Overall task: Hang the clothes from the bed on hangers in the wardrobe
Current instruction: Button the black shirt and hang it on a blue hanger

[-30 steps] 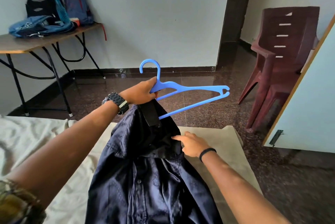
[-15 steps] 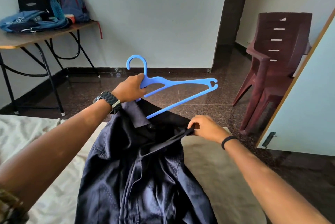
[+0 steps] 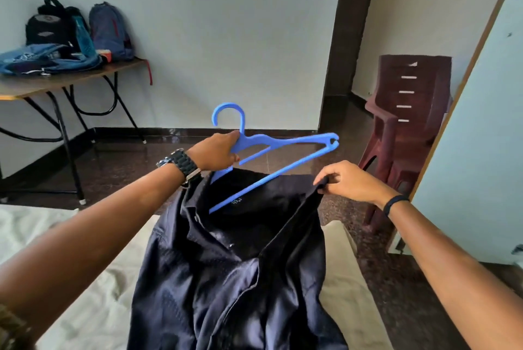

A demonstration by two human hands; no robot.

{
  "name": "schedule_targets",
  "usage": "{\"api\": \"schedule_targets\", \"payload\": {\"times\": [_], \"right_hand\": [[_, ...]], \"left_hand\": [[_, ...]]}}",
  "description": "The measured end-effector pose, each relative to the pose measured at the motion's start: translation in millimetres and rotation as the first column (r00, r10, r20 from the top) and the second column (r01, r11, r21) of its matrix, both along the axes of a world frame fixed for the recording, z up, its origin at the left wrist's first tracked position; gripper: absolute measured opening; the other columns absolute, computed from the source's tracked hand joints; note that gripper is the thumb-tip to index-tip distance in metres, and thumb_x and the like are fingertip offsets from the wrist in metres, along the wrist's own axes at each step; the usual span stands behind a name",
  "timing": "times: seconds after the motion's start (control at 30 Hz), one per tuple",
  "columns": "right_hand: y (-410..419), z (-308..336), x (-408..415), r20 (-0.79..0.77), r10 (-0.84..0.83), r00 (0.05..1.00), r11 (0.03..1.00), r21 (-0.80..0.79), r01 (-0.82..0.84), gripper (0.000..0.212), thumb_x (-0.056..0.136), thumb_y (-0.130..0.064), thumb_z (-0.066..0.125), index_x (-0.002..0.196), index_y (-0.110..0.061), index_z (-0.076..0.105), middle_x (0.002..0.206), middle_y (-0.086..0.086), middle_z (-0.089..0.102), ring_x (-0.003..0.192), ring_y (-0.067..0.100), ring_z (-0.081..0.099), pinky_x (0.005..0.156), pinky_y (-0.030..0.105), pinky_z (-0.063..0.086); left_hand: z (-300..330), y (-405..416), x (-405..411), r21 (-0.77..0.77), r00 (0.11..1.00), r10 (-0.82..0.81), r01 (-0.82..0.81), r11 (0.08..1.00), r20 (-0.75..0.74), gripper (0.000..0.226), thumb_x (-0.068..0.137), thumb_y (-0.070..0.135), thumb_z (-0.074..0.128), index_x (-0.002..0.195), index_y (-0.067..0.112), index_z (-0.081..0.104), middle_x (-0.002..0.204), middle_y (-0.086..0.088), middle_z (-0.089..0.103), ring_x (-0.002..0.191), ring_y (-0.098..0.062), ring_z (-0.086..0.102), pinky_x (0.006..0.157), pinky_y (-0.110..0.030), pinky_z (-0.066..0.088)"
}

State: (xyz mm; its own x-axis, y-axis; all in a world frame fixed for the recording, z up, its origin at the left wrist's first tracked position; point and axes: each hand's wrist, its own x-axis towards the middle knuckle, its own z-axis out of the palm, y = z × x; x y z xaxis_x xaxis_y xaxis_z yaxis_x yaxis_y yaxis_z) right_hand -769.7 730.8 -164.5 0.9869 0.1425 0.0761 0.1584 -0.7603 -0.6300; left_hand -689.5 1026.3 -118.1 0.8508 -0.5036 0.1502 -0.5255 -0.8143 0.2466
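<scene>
A dark navy shirt (image 3: 235, 270) hangs lifted above the bed (image 3: 85, 279), its lower part draped over the cream sheet. My left hand (image 3: 215, 151) grips a blue plastic hanger (image 3: 285, 143) just below its hook, together with the shirt's left collar side. The hanger's left arm is tucked inside the shirt's neck; its right arm sticks out bare above the cloth. My right hand (image 3: 348, 179) pinches the right edge of the collar opening and holds it stretched wide to the right.
A maroon plastic chair (image 3: 407, 128) stands at the right beside a pale door panel (image 3: 481, 137). A folding table (image 3: 65, 80) with backpacks (image 3: 110, 29) and a blue bag stands at the left wall. Dark polished floor lies ahead.
My right hand went from touching the shirt front to pinching the collar edge, then pulled it up and right. The neck opening has widened around the hanger.
</scene>
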Motion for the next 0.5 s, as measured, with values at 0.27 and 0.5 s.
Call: {"api": "schedule_targets", "payload": {"times": [0.27, 0.5], "right_hand": [[-23.8, 5.2, -11.8, -0.055, -0.137, 0.989, 0.991, -0.016, 0.136, 0.013, 0.087, 0.004, 0.060, 0.089, -0.004, 0.070, 0.084, 0.014, 0.069, 0.067, 0.013, 0.062, 0.064, 0.022, 0.048], [-26.9, 22.8, -9.4, -0.034, -0.185, 0.982, 0.977, -0.113, 0.180, 0.017, 0.088, 0.005, 0.057, 0.094, -0.007, 0.068, 0.093, 0.009, 0.069, 0.067, 0.011, 0.071, 0.068, 0.024, 0.059]], "left_hand": [[15.3, 2.3, -10.4, 0.081, 0.995, 0.037, -0.029, 0.996, -0.097, 0.026, 0.091, 0.011, 0.052, 0.114, 0.000, 0.045, 0.111, -0.016, 0.056, 0.086, -0.025, 0.047, 0.072, -0.029, 0.034], [18.9, 2.4, -16.5, 0.068, 0.992, 0.096, -0.102, 0.992, 0.087, 0.024, 0.089, 0.007, 0.050, 0.112, 0.001, 0.046, 0.112, -0.021, 0.057, 0.094, -0.037, 0.055, 0.072, -0.034, 0.037]]}}
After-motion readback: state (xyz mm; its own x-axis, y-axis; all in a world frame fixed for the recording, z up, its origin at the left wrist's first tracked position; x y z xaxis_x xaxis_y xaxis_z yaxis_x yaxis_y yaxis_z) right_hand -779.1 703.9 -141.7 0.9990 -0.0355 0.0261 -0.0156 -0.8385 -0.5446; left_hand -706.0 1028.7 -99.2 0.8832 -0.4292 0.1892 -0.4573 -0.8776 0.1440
